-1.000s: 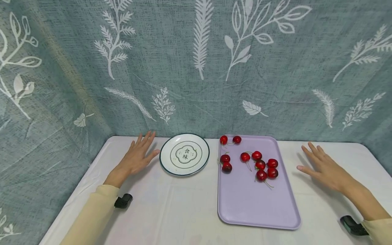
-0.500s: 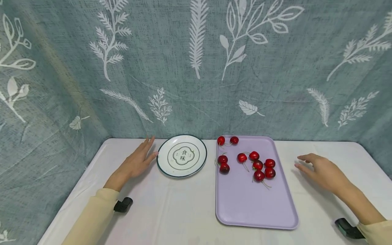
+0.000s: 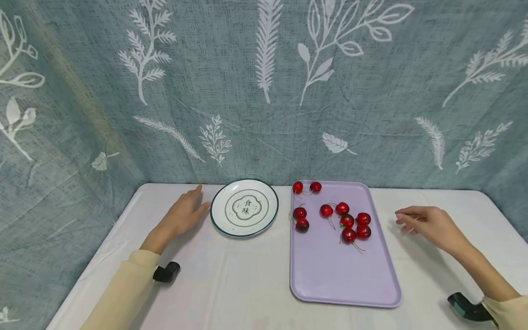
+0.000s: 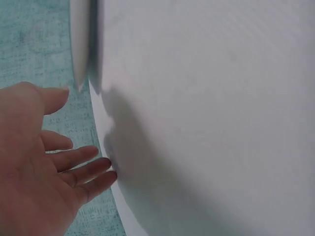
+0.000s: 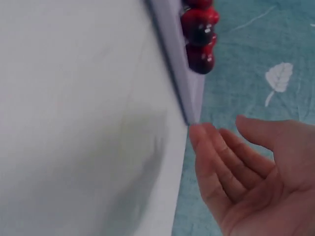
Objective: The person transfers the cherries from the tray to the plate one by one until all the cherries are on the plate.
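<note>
My left hand [image 3: 181, 217] hovers just left of a round white plate [image 3: 224, 220] with a dark rim, thumb tip close by its edge. In the left wrist view that hand [image 4: 44, 162] holds nothing, its fingers loosely bent. To the right of a lilac tray [image 3: 338, 279] my right hand [image 3: 431, 229] hangs above the white cloth, its fingers relaxed and bent inward. The right wrist view shows the right palm [image 5: 261, 187] with nothing in it. Several red cherries [image 3: 348, 236] with green stems lie on the tray's back half.
A white cloth [image 3: 231, 284] covers the table. Behind it hangs a grey-green curtain [image 3: 231, 68] with white leaf prints. Black wrist cameras, one on the left wrist [image 3: 167, 272] and one on the right [image 3: 468, 306], sit under the sleeves' cuffs.
The right hand's spread fingers have drawn together and bent inward, and the hand has shifted slightly left. The left hand's fingers have also come together and bent. Plate, tray and cherries stay in place.
</note>
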`<state>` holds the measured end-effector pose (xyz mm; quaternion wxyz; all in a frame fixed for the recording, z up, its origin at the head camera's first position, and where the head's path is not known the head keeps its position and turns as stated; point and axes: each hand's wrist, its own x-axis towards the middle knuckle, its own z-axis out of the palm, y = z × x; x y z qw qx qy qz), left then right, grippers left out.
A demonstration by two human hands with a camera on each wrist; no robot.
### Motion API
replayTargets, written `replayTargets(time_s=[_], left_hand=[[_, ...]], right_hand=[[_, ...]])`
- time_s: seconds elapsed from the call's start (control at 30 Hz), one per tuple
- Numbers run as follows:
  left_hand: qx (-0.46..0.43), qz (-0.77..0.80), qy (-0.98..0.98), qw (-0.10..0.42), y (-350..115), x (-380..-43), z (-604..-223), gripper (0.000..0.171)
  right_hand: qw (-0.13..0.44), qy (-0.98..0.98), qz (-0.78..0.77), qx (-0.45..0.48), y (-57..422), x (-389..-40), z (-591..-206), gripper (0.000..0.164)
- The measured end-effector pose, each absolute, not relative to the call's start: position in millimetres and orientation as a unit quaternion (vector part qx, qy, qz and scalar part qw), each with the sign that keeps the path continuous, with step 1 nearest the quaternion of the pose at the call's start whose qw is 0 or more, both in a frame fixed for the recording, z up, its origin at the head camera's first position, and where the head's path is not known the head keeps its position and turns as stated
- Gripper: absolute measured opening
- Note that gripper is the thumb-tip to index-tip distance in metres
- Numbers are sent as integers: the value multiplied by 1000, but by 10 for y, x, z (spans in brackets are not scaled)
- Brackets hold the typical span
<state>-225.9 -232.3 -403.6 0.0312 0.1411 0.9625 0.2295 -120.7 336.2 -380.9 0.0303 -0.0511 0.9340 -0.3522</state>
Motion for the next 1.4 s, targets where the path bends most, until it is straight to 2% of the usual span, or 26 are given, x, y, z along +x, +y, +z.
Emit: replayTargets(time_s=[0.13,0.23,0.33,0.53,0.67,0.93,1.4], left_hand=[[113,280,952,40,-2258,-2272,-3986,61],[83,317,944,41,-2216,-2280,-3953,57],[64,360,929,50,-2204,-2295,-3936,54],[29,477,872,108,-2179,-2327,-3929,51],[3,529,838,136,-2160,-2323,-3915,49],[-18,565,810,157,-2156,-2296,-3928,51],[-7,561,812,161,-2128,-2304,-3968,51]], right_hand=[[138,883,-448,-13,3334,-1213,-3769,48],[199,846,-495,-8,3298,-1213,-3755,51],[235,818,-525,-27,3258,-1203,-3761,51],[283,772,-568,-44,3177,-1202,-3786,45],[307,756,-576,-48,3134,-1194,-3817,41],[331,747,-574,-47,3017,-1249,-3879,37],[322,768,-552,-24,2795,-1302,-3909,34]])
